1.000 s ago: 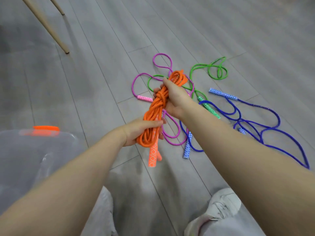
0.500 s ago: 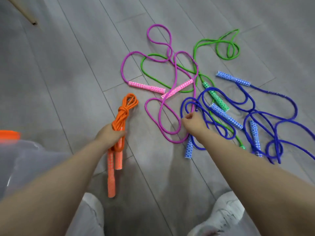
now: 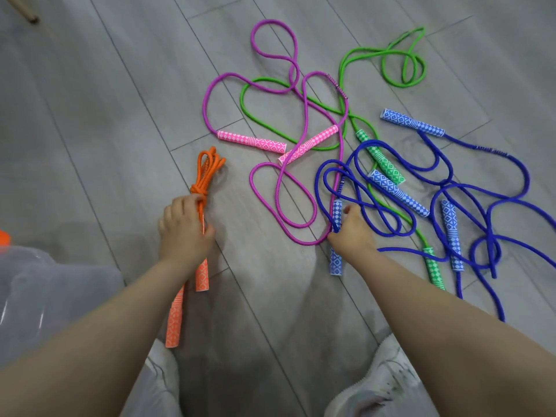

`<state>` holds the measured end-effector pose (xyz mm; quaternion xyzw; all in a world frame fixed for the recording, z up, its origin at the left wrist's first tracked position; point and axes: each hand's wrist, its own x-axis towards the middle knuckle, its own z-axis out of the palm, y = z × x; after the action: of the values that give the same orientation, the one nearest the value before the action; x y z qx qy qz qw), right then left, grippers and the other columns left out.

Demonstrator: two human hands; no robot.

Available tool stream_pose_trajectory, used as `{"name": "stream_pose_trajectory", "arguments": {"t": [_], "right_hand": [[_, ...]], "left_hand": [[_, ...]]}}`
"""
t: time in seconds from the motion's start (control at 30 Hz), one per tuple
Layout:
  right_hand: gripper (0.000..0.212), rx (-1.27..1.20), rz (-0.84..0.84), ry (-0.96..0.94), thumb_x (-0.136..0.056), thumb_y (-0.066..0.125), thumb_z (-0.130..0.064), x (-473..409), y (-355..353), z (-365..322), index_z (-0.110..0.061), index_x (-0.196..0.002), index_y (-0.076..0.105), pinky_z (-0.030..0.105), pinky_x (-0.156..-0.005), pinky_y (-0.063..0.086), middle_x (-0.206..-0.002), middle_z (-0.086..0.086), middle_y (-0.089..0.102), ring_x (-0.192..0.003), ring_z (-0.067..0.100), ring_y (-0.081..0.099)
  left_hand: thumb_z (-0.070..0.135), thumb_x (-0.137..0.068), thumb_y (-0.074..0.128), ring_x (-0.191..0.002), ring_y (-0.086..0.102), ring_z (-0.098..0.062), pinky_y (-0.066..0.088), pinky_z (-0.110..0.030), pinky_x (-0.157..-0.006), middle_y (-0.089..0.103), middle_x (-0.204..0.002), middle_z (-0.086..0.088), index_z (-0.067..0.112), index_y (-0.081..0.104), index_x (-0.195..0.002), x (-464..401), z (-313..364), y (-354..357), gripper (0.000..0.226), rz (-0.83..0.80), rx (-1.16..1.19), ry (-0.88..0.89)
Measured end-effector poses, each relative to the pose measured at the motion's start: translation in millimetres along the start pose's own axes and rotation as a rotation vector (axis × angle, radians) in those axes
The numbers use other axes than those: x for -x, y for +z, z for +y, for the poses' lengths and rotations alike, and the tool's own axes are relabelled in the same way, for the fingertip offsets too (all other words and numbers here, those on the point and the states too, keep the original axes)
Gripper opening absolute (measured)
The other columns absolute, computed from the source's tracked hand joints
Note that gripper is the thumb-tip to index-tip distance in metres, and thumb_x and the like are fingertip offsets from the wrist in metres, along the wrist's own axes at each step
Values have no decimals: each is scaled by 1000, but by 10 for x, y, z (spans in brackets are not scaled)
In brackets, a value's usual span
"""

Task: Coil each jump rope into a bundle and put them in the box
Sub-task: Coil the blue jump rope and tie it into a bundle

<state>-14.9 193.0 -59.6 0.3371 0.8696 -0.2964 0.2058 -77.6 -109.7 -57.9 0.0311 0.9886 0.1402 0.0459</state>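
My left hand (image 3: pixel 185 228) grips the coiled orange jump rope (image 3: pixel 207 173); its knotted loops stick out above my fingers and its two orange handles hang below my wrist. My right hand (image 3: pixel 350 233) closes round a blue patterned handle (image 3: pixel 336 260) of a blue jump rope (image 3: pixel 355 182) that lies loose on the floor. A pink rope (image 3: pixel 282 206) with two pink handles, a green rope (image 3: pixel 382 158) and a second blue rope (image 3: pixel 481 188) sprawl tangled across the floor. The clear plastic box (image 3: pixel 36 284) sits at the left edge, with an orange clip showing.
Grey wood-plank floor (image 3: pixel 105 115) runs all round the ropes. A wooden furniture leg (image 3: pixel 25 13) stands at the top left. My two white shoes (image 3: pixel 382 383) and light trouser legs are at the bottom of the view.
My right hand let go of the orange bundle, reached down to the floor ropes and took hold of a blue handle. My left hand carried the orange bundle leftwards and lower.
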Motion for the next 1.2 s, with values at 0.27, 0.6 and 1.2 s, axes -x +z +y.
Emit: {"name": "stream_pose_trajectory", "arguments": {"t": [0.27, 0.6, 1.2], "right_hand": [[8, -344, -158, 64, -85, 58, -18, 370, -435, -270, -10, -82, 57, 27, -61, 40, -73, 3, 55, -69, 19, 51], [16, -623, -344, -14, -90, 53, -21, 1433, -1499, -775, -8, -82, 58, 24, -52, 44, -72, 7, 61, -57, 16, 55], [20, -203, -304, -683, -82, 68, -17, 3751, -1952, -994, -15, -102, 66, 27, -60, 50, -79, 3, 64, -67, 14, 57]], "left_hand": [[21, -82, 57, -116, 48, -30, 38, -38, -98, 56, -120, -7, 13, 53, -123, 287, 374, -255, 43, -414, 34, 204], [20, -89, 55, -104, 60, -24, 44, -28, -85, 65, -109, -7, 17, 61, -109, 718, 1191, -1353, 21, -551, 409, 64], [35, -97, 49, -69, 63, -17, 55, -30, -67, 65, -81, -5, 17, 56, -93, 1948, 1560, -3420, 19, -444, 1265, -285]]}}
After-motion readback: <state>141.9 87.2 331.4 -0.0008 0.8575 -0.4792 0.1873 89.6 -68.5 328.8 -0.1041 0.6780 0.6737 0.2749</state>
